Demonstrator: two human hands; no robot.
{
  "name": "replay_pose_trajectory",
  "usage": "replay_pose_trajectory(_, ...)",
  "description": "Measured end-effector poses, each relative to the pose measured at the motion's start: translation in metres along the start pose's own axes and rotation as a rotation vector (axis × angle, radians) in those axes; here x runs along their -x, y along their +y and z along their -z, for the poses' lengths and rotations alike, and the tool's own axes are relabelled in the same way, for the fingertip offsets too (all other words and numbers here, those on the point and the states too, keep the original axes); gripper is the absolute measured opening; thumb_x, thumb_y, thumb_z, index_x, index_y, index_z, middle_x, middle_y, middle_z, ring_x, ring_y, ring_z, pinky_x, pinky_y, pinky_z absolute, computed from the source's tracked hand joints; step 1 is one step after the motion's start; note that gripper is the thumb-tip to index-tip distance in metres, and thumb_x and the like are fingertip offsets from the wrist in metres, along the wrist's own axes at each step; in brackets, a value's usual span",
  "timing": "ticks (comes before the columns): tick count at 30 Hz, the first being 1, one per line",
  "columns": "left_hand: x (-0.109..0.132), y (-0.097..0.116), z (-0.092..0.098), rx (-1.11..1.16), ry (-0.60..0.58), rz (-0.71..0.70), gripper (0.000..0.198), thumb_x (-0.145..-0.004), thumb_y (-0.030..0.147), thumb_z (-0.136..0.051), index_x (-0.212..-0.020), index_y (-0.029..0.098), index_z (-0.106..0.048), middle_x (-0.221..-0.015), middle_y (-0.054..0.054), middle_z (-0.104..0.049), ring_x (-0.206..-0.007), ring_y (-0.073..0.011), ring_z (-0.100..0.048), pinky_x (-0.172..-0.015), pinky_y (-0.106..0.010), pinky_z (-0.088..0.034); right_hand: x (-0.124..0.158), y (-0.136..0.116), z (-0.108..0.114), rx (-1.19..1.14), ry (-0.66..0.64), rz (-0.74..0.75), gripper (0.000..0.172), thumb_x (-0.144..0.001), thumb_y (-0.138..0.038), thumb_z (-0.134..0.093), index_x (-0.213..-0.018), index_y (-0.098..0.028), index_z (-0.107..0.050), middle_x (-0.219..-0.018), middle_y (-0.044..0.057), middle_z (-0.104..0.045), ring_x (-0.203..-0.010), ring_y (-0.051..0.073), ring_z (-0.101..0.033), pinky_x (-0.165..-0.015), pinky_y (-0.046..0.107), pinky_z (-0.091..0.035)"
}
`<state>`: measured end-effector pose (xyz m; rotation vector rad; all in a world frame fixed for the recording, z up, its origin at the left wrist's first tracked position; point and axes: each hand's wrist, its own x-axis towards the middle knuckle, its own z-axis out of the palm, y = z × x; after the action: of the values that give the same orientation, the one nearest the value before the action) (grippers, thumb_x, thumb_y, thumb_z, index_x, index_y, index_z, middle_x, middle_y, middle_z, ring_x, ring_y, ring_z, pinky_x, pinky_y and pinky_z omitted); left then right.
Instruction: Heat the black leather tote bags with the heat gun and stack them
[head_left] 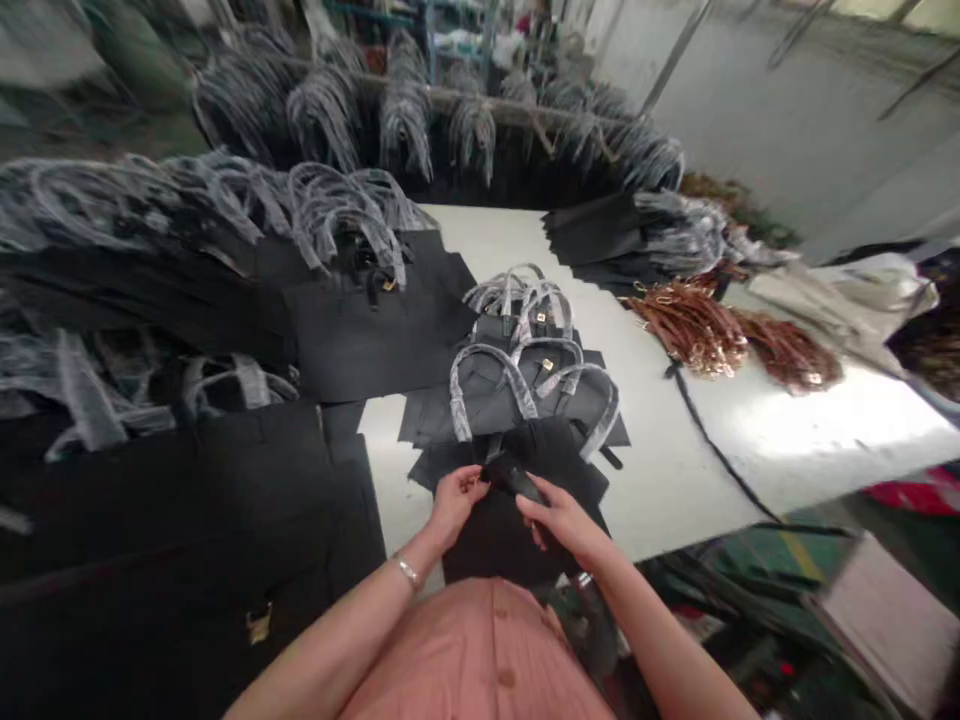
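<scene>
My left hand (pixel 454 505) and my right hand (pixel 562 520) meet over a black fabric tote bag (pixel 510 540) at the table's near edge. Both hands pinch a folded black strap (pixel 514 478), and its far end is hidden by my fingers. Just beyond my hands lies a stack of black totes (pixel 517 415), whose handles are wrapped in clear plastic and whose small gold tags show. A bracelet circles my left wrist.
Large piles of black bags (pixel 187 500) cover the left side of the white work table (pixel 675 470). Brown straps with gold hardware (pixel 690 330) and a black cable (pixel 712 450) lie to the right. A rack of hanging bags (pixel 405 120) stands behind.
</scene>
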<state>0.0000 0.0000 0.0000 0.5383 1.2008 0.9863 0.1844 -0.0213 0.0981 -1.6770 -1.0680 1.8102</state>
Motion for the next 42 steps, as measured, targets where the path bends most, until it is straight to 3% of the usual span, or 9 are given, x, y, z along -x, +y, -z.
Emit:
replay_pose_trajectory(4,0.001,-0.002,0.000,0.027,-0.019,0.006,0.051,-0.053,0.031,-0.088,-0.096,0.011,-0.070,-0.079,-0.004,-0.071,-0.068,-0.0126,-0.060,-0.067,-0.027,-0.045,0.002,-0.006,0.008,0.019,0.072,0.040,0.074,-0.081,-0.048,-0.066,-0.145,-0.019,-0.043,-0.066,-0.006,-0.055,-0.045,0.009,-0.051,-0.043,0.023,-0.042)
replay_pose_trajectory(8,0.005,-0.005,0.001,0.099,-0.034,0.071,0.062,-0.061,0.030,-0.086,-0.115,0.011,-0.065,-0.074,-0.001,-0.067,-0.058,-0.0091,-0.054,-0.060,-0.024,-0.042,0.011,-0.001,0.011,0.029,-0.077,-0.024,0.074,-0.081,-0.048,-0.068,-0.145,-0.021,-0.044,-0.067,-0.006,-0.055,-0.045,0.008,-0.050,-0.043,0.021,-0.040)
replay_pose_trajectory(16,0.009,0.001,0.006,0.089,-0.145,0.248,0.029,-0.079,0.021,-0.066,-0.105,0.008,-0.068,-0.072,0.001,-0.050,-0.048,-0.0024,-0.034,-0.043,-0.017,-0.020,-0.005,-0.002,0.008,0.020,0.092,0.016,0.072,-0.083,-0.045,-0.067,-0.146,-0.020,-0.043,-0.070,-0.005,-0.058,-0.048,0.009,-0.053,-0.045,0.023,-0.043)
replay_pose_trajectory(21,0.001,0.006,0.007,-0.140,-0.110,0.185,0.029,-0.087,0.020,-0.052,-0.108,0.008,-0.066,-0.073,-0.002,-0.051,-0.049,-0.0066,-0.038,-0.043,-0.020,-0.026,0.002,0.005,0.020,0.042,0.064,0.034,0.073,-0.082,-0.047,-0.068,-0.145,-0.020,-0.043,-0.068,-0.005,-0.058,-0.048,0.009,-0.053,-0.046,0.024,-0.045)
replay_pose_trajectory(26,-0.022,0.018,0.019,-0.501,0.104,-0.073,0.032,-0.086,0.013,-0.052,-0.117,0.015,-0.061,-0.100,-0.008,-0.058,-0.090,-0.0191,-0.058,-0.078,-0.030,-0.048,0.011,0.022,0.019,0.009,0.111,-0.006,0.077,-0.081,-0.048,-0.068,-0.147,-0.019,-0.040,-0.071,-0.005,-0.059,-0.048,0.009,-0.052,-0.047,0.024,-0.044)
replay_pose_trajectory(29,-0.037,0.029,0.023,-0.681,0.194,-0.189,0.035,-0.082,0.009,-0.057,-0.116,0.017,-0.060,-0.117,-0.011,-0.054,-0.116,-0.0256,-0.051,-0.103,-0.040,-0.039,0.014,0.028,0.019,0.005,0.120,-0.008,0.078,-0.081,-0.048,-0.069,-0.146,-0.019,-0.040,-0.074,-0.004,-0.060,-0.047,0.008,-0.051,-0.046,0.024,-0.043)
replay_pose_trajectory(32,-0.049,0.039,0.021,-0.813,0.206,-0.240,0.019,-0.078,0.013,-0.066,-0.096,0.017,-0.064,-0.119,-0.012,-0.054,-0.125,-0.0308,-0.046,-0.109,-0.045,-0.032,0.016,0.030,0.019,-0.001,0.132,-0.002,0.079,-0.080,-0.049,-0.069,-0.146,-0.018,-0.039,-0.076,-0.003,-0.061,-0.046,0.008,-0.050,-0.046,0.024,-0.042)
replay_pose_trajectory(38,-0.068,0.057,0.022,-0.860,0.046,-0.138,0.004,-0.078,0.015,-0.064,-0.082,0.016,-0.064,-0.095,-0.011,-0.068,-0.103,-0.0272,-0.062,-0.096,-0.040,-0.043,0.023,0.032,0.021,0.003,0.165,0.014,0.081,-0.080,-0.049,-0.068,-0.147,-0.016,-0.037,-0.078,-0.002,-0.062,-0.047,0.008,-0.051,-0.047,0.025,-0.042)
replay_pose_trajectory(42,-0.066,0.064,0.022,-0.699,-0.156,-0.042,0.019,-0.083,0.024,-0.057,-0.089,0.012,-0.070,-0.092,-0.010,-0.074,-0.083,-0.0216,-0.067,-0.077,-0.032,-0.050,0.029,0.030,0.021,0.009,0.173,0.024,0.081,-0.080,-0.049,-0.068,-0.147,-0.016,-0.037,-0.076,-0.002,-0.061,-0.047,0.009,-0.051,-0.047,0.025,-0.041)
